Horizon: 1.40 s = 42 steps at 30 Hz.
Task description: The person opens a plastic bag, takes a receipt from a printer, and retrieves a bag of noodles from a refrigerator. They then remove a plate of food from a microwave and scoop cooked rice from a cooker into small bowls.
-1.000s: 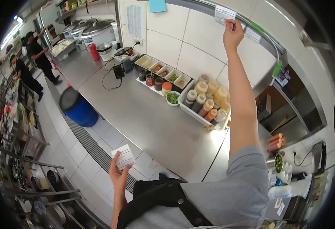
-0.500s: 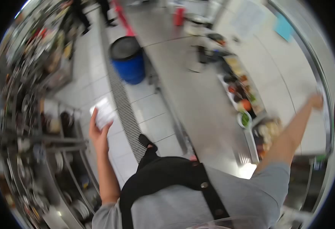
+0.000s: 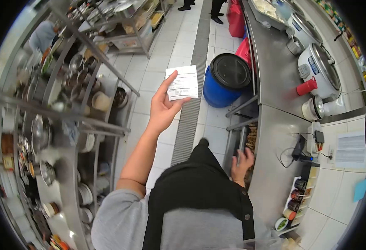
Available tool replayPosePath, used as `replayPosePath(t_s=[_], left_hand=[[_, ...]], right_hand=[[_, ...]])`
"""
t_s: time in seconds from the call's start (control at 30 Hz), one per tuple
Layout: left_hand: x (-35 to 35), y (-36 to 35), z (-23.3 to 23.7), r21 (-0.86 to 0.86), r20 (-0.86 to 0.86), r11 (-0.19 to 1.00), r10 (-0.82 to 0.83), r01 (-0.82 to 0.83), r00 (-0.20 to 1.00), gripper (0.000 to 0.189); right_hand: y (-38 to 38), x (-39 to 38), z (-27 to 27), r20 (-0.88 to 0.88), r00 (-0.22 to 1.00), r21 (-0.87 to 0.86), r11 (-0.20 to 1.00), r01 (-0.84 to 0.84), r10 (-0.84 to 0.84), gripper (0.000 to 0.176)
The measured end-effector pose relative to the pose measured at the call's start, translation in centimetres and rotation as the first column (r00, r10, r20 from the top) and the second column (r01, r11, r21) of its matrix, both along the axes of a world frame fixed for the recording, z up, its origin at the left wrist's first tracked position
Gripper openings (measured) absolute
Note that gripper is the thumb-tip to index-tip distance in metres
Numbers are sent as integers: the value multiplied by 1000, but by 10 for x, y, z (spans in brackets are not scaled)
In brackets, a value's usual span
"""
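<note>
A white printed paper slip (image 3: 183,85), like a receipt, is pinched between the thumb and fingers of my left hand (image 3: 161,109). It is held up over the floor with its print facing me. My right hand (image 3: 242,166) hangs low beside the edge of the steel counter (image 3: 278,141), fingers apart and holding nothing. Beyond both hands stands a blue barrel (image 3: 218,89) with a black lid (image 3: 231,71).
Steel shelves (image 3: 101,123) with pots and bowls line the left side. Two rice cookers (image 3: 312,71), a red bottle (image 3: 307,86) and a condiment rack (image 3: 301,196) stand along the right counter. A floor drain (image 3: 189,125) runs ahead. Two people's legs (image 3: 218,10) show at the far end.
My view has turned right to left, along the aisle. My right hand has come down from the wall to the counter's edge. The paper slip stays in my left hand, now sharp.
</note>
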<state>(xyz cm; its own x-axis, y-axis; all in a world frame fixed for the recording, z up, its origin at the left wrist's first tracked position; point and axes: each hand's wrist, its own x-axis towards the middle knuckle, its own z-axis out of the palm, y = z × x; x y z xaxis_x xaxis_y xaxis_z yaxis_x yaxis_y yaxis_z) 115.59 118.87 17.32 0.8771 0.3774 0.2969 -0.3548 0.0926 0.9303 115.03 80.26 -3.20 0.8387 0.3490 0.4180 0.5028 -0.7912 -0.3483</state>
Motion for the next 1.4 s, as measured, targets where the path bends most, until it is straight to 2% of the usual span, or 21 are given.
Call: replayPosePath(t_s=[0.03, 0.1, 0.17, 0.2, 0.23, 0.3, 0.37, 0.47, 0.5, 0.53, 0.6, 0.67, 0.73, 0.9, 1.03, 1.1, 1.17, 1.23, 1.27, 1.33, 1.4], left_hand=[[21, 16, -1, 22, -2, 1000, 16, -16, 1000, 75], [62, 50, -3, 79, -2, 995, 59, -58, 998, 76], [103, 87, -6, 70, -7, 995, 73, -73, 997, 75], [123, 107, -8, 58, -5, 994, 98, -98, 995, 74], [144, 126, -10, 66, -2, 991, 113, -112, 994, 73], [187, 164, -11, 43, -42, 990, 133, -132, 990, 74], [227, 199, -3, 37, -60, 986, 166, -164, 984, 72], [282, 245, 7, 70, -96, 957, 289, -283, 953, 66], [297, 265, 11, 70, -140, 944, 329, -322, 934, 63], [311, 284, 10, 63, -183, 930, 367, -362, 912, 59], [337, 323, -2, 89, -247, 892, 450, -443, 858, 51], [357, 373, -33, 162, -303, 843, 537, -513, 787, 43], [381, 421, -59, 142, -372, 823, 560, -550, 740, 34], [480, 572, -86, 227, -351, 758, 649, -612, 675, 16], [595, 697, -46, 302, -139, 653, 751, -694, 646, 18], [663, 756, -25, 400, -51, 585, 782, -705, 621, 21], [734, 805, 0, 431, -26, 597, 758, -677, 652, 25], [806, 867, 7, 439, -78, 669, 694, -600, 716, 31], [844, 906, -3, 450, -125, 704, 659, -550, 742, 35], [920, 1005, -36, 765, -3, 467, 691, -443, 723, 40], [987, 1064, -20, 742, -83, 513, 710, -433, 699, 45]], right_hand=[[20, 16, -13, -184, 981, 83, 995, -52, 67, 40], [53, 50, -55, -487, 838, 272, 955, -122, 246, 38], [47, 100, -129, -866, 470, 137, 985, -107, 171, 35], [41, 128, -156, -935, 344, 20, 982, -187, 84, 37], [34, 156, -175, -943, 332, -129, 944, -305, -22, 40], [30, 222, -184, -880, 447, -391, 779, -490, -161, 47], [57, 302, -185, -877, 457, -412, 717, -562, -145, 53], [145, 445, -198, -941, 334, -286, 649, -705, -52, 48], [189, 487, -173, -962, 85, -265, 825, -499, -258, 42], [225, 530, -191, -964, 224, -257, 732, -631, -145, 41], [327, 604, -148, -959, 232, -281, 679, -678, -165, 37], [415, 665, -149, -878, 466, -249, 730, -636, 106, 31], [489, 709, -160, -610, 696, -57, 854, -517, 380, 26], [615, 787, -200, -700, 598, 238, 917, -319, 390, 25], [601, 839, -255, -938, 281, 40, 865, -499, 205, 18], [552, 876, -322, -937, 290, 4, 836, -549, 194, 31], [500, 906, -354, -796, 556, -177, 786, -593, 239, 26], [504, 919, -287, -916, 387, -205, 955, -217, -108, 24], [511, 928, -262, -930, 305, -232, 971, -55, -204, 24], [531, 949, -240, -938, 215, -256, 961, 103, -273, 23], [567, 981, -228, -944, 158, -262, 949, 178, -290, 22]])
